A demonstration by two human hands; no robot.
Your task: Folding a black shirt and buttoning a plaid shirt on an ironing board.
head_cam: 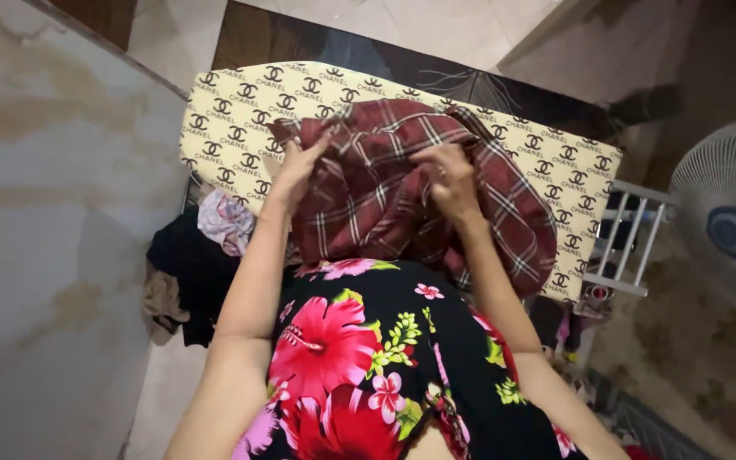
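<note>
Stained concrete flooring and pale tiles surround an ironing board (215,128) whose cream cover carries a repeating dark emblem print; the board runs from upper left to lower right across the head view. Left hand (298,162): fingers spread and pressed flat on the left edge of a red plaid garment (368,204), pinning the cloth to the board rather than closing round it. Right hand (446,177): fingers curled, pinching a fold of the same garment near its middle and lifting it slightly. The garment lies bunched and creased over the centre of the board, one portion hanging over the near edge toward the person's flowered dress (359,358). Judged from this arrangement, the step in hand is spreading and straightening the cloth on the board; the next move would call for drawing the pinched fold outward while the flat hand keeps the opposite edge anchored, so the creases open without the fabric sliding off. Outward from the hands: a heap of dark and patterned clothes (202,255) sits beside the board's left end, a white metal rack (632,238) projects at its right end, and a standing fan (730,221) with a white grille and blue hub occupies the right margin. No iron is visible.
</note>
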